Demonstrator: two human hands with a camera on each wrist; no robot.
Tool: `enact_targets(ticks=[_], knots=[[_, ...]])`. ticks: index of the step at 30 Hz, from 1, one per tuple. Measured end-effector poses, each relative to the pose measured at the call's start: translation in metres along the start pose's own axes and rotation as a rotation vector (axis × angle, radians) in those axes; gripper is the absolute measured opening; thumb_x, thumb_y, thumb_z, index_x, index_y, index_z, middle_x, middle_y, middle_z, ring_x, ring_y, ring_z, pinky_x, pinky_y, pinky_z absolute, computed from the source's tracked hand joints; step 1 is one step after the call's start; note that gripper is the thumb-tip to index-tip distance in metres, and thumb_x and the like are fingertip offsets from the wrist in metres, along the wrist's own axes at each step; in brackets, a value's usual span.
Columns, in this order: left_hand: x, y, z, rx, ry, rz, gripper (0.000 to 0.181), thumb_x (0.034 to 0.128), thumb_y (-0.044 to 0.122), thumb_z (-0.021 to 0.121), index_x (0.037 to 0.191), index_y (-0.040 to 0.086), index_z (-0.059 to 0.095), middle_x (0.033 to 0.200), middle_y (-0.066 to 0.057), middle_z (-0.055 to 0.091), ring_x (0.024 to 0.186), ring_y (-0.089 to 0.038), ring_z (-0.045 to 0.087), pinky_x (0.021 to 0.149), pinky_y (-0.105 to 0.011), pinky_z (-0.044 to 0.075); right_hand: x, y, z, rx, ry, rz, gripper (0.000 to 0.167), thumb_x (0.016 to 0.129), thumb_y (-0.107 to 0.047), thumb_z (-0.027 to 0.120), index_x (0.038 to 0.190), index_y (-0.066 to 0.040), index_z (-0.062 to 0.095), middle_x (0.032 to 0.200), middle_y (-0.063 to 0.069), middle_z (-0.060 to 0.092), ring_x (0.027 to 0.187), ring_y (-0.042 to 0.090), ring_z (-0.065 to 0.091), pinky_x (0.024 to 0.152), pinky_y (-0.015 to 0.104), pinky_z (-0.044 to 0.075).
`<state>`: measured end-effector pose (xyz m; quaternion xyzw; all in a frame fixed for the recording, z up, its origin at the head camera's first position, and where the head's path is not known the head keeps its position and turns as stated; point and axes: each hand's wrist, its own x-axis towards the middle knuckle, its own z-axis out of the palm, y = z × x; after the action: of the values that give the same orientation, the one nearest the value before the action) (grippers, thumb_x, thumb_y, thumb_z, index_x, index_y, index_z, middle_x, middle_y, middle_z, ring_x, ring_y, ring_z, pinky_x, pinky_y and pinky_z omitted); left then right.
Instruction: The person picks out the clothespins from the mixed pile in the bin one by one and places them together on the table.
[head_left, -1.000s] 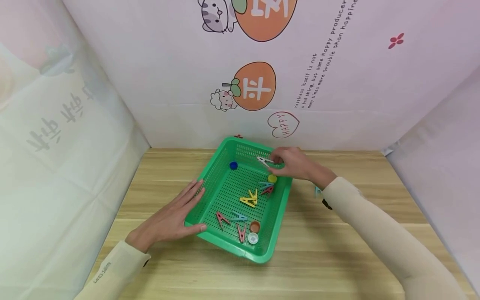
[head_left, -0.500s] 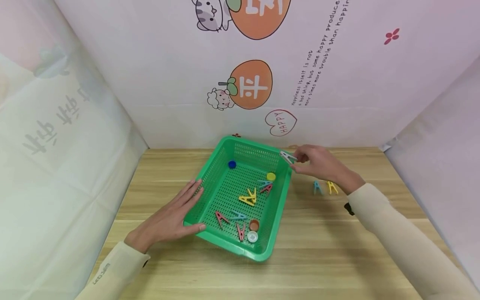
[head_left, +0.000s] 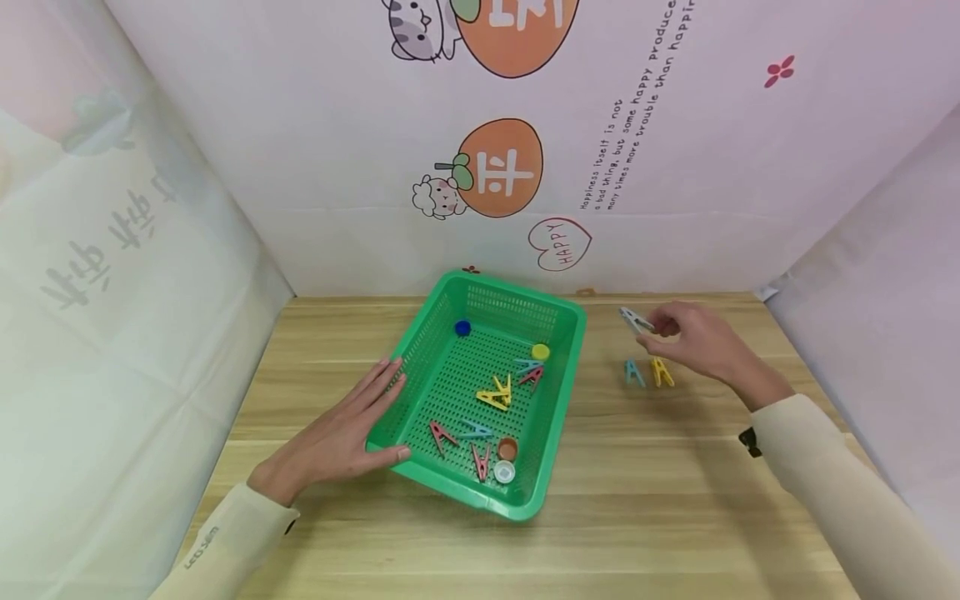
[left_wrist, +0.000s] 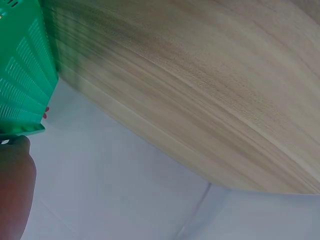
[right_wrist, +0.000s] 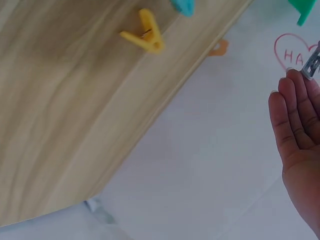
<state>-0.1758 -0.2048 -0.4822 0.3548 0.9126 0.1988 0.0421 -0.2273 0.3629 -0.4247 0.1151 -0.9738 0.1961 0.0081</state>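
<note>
In the head view my right hand [head_left: 697,340] pinches a white clothespin [head_left: 636,320] between thumb and fingers, above the table right of the green basket [head_left: 561,400]. Just below it a blue clothespin [head_left: 633,372] and a yellow clothespin [head_left: 662,372] lie side by side on the wood. My left hand [head_left: 333,437] rests spread on the basket's left rim. Inside the basket are yellow clothespins [head_left: 495,398], red ones [head_left: 441,435] and blue ones [head_left: 476,430]. The right wrist view shows my right hand [right_wrist: 302,135] with the white clothespin [right_wrist: 313,62] at its fingertips.
Four-sided caps share the basket floor: a blue cap [head_left: 462,327], a yellow cap [head_left: 540,352], a brown cap [head_left: 507,448] and a white cap [head_left: 504,472]. Behind the wooden table [head_left: 637,517] stands a printed white wall sheet [head_left: 337,167], with more sheeting on both sides.
My right hand has carried the white clothespin from above the basket out over its right rim to the table's right side. My left hand has stayed on the basket.
</note>
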Motion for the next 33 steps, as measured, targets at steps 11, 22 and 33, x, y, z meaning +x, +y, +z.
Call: enact_targets(ticks=[11,22,33], knots=[[0.000,0.000,0.000,-0.004,0.000,-0.004,0.106,0.0992,0.064,0.068,0.174,0.006,0.021,0.186,-0.007,0.004,0.173,-0.028,-0.001,0.130,-0.061,0.035,-0.032,0.044,0.008,0.008,0.053,0.057,0.043,0.099,-0.035,0.080,0.113,0.005,0.076,0.103,0.017,0.079,0.094,0.032,0.074,0.084,0.053,0.061],[0.000,-0.001,0.001,0.001,0.000,0.007,0.106,0.0993,0.065,0.067,0.174,0.005,0.021,0.186,-0.008,0.003,0.173,-0.030,0.000,0.130,-0.062,0.035,-0.052,0.081,0.027,-0.010,0.070,0.126,0.049,0.100,-0.038,0.078,0.114,0.009,0.075,0.102,0.020,0.079,0.091,0.034,0.075,0.078,0.051,0.062],[0.001,0.000,0.000,0.006,-0.004,0.006,0.106,0.0996,0.064,0.068,0.174,0.004,0.021,0.186,-0.010,0.004,0.171,-0.039,0.007,0.129,-0.061,0.037,-0.067,0.107,0.046,-0.004,0.044,0.192,0.049,0.101,-0.039,0.078,0.112,0.009,0.074,0.098,0.019,0.078,0.087,0.031,0.073,0.081,0.057,0.061]])
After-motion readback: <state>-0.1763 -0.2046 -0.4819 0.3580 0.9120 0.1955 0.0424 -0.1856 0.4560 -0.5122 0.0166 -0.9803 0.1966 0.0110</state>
